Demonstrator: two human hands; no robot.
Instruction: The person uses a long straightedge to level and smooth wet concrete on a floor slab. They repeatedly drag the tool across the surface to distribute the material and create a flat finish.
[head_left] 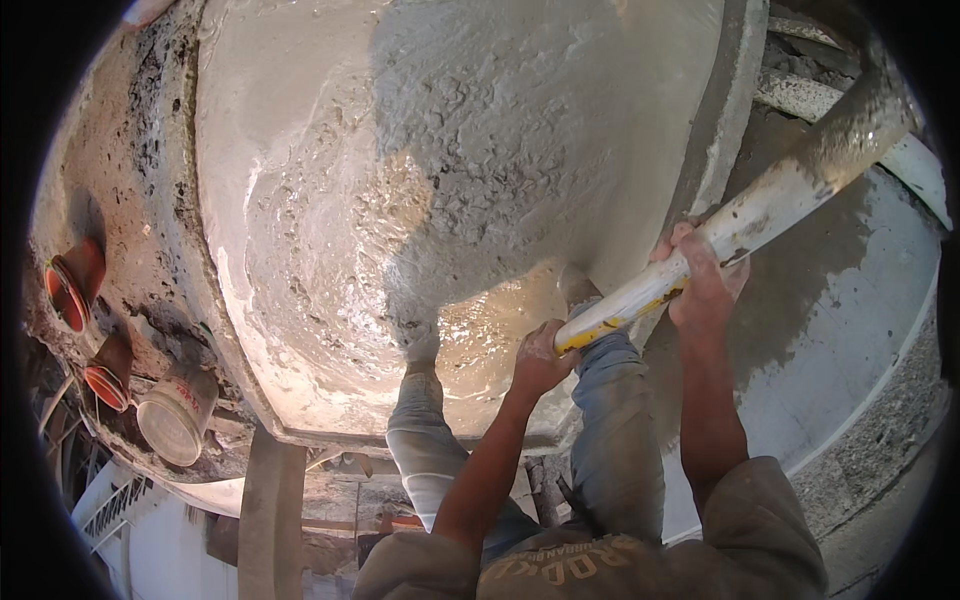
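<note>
A thick white pipe [770, 220], with yellow and dark marks near its near end, slants from the middle of the view up to the far right. Its far stretch is coated in wet grey mud and runs out of clear sight at the rim. My left hand [543, 357] is closed round the near end. Farther up, my right hand [705, 282] wraps the pipe, fingers over its top. Both hands are smeared with grey. Beneath them lies a vat of lumpy, wet grey slurry [300, 240]. My bare feet and lower legs stand in its near part.
Two orange pots [66, 290] and a cloudy plastic bucket [180, 410] sit on the rough left ledge. The vat's raised rim [722, 110] runs along the right. Beyond it is a pale, wet-stained surface [830, 320]. A wooden beam [270, 515] stands at lower left.
</note>
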